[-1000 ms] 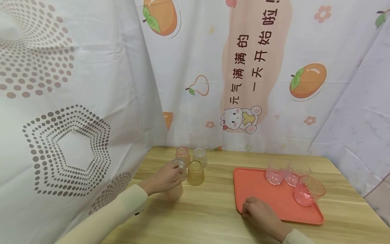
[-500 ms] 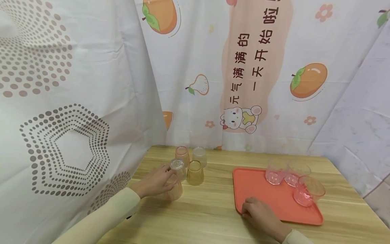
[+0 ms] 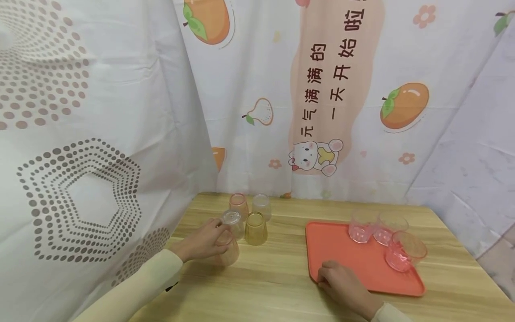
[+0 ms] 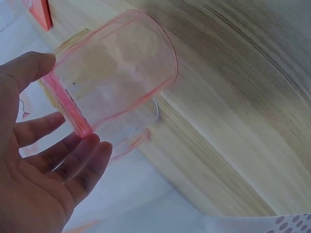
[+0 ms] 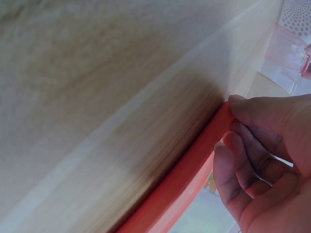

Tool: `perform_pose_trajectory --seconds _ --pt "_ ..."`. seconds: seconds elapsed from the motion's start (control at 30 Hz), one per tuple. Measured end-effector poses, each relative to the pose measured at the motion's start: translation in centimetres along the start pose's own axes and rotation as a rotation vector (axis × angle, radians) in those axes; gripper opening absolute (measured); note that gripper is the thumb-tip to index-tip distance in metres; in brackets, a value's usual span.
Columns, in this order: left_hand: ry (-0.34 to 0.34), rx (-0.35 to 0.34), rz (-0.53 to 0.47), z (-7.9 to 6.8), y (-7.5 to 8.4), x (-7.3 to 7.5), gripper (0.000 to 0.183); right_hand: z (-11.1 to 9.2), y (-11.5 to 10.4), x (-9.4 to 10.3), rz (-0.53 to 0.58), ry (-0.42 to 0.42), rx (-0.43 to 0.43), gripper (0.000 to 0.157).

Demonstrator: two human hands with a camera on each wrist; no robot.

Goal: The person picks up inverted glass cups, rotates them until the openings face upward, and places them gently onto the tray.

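My left hand (image 3: pixel 203 241) holds a clear pink drinking glass (image 4: pixel 116 68), which stands upside down on the table. Thumb and fingers lie on either side of its thick pink base in the left wrist view. Close behind are an upturned clear glass (image 3: pixel 233 223) and a yellow glass (image 3: pixel 256 230); farther back stand a pink-rimmed glass (image 3: pixel 239 206) and another clear one (image 3: pixel 261 206). My right hand (image 3: pixel 344 286) pinches the near left corner of a red tray (image 3: pixel 334 241), thumb on its rim (image 5: pixel 184 179).
Three pinkish glasses stand upright along the tray's back and right: one glass (image 3: pixel 360 230) at the back, a second glass (image 3: pixel 384 232) beside it, a third glass (image 3: pixel 400 259) nearer. Patterned curtains (image 3: pixel 249 147) border the wooden table (image 3: pixel 277 277) on the left, back and right.
My left hand has come down and back from over the clear glass to the pink glass in front. The right hand stays at the tray corner.
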State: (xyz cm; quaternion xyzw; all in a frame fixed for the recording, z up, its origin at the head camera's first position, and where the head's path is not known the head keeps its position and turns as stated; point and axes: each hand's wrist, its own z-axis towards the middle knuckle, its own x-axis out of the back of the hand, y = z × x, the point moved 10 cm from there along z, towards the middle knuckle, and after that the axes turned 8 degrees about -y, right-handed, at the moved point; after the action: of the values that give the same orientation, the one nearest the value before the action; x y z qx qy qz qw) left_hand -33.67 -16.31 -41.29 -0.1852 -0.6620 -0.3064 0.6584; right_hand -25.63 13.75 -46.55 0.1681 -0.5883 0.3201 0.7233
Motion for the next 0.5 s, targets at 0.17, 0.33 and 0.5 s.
perform_pose_trajectory --seconds 0.17,0.33,0.5 --pt "-0.014 0.015 -0.022 -0.19 -0.24 -0.22 0.042 0.1 -0.1 -0.07 -0.001 0.0 0.01 0.025" --pt "-0.015 0.003 -0.026 -0.1 -0.21 -0.23 0.043 0.06 -0.11 -0.27 -0.004 -0.003 0.01 0.024" --pt "-0.026 0.001 -0.044 0.27 -0.43 -0.26 0.044 0.13 0.06 -0.21 0.015 0.004 -0.004 0.025"
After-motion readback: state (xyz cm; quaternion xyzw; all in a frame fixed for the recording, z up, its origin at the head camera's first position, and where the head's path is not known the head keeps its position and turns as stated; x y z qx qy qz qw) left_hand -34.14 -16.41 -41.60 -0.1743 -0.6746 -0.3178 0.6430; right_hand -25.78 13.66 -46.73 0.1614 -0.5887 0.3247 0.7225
